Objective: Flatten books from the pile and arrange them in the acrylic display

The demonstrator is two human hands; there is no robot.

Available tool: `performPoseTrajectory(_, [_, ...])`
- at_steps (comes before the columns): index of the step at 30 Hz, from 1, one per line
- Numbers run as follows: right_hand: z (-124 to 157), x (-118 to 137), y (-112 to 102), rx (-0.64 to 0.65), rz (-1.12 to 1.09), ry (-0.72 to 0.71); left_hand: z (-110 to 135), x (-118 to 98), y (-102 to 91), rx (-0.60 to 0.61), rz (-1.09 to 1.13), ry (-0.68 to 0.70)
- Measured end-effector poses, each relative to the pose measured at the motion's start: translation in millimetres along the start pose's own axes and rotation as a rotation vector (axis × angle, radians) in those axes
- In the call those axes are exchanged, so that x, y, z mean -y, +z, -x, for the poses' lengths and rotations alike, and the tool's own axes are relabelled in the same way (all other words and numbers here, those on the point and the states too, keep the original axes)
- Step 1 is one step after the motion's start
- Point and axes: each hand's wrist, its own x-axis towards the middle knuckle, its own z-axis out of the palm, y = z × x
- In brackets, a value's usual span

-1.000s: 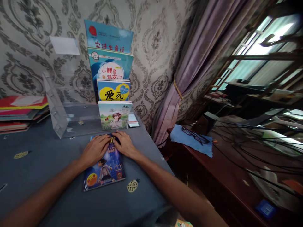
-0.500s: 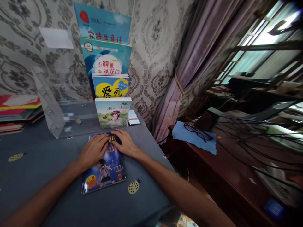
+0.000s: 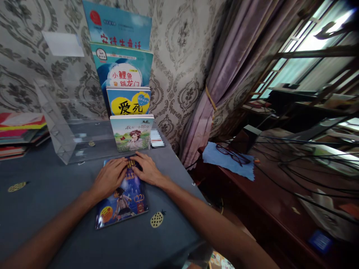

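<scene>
On the table (image 3: 70,177), the left hand (image 3: 110,175) and right hand (image 3: 148,170) lie open on a blue book (image 3: 129,203), gripping nothing, perhaps steadying it; a clear rack (image 3: 57,127) props other books (image 3: 131,138).

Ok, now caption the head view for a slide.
Left hand and right hand resting on a blue book, before a clear stand holding books.

The head view looks forward and down across the desk (image 3: 117,246).
</scene>
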Motion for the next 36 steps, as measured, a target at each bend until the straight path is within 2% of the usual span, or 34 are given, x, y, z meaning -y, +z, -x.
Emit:
performPoseTrajectory(14, [0.1,-1.5,2.2,0.010,0.039,0.017,-0.2,0.5,0.7,0.008,0.003,-0.022])
performPoseTrajectory(36, [-0.2,-3.2,3.5,-0.012,0.043,-0.014,0.0,2.7,1.6,-0.019,-0.011,0.026])
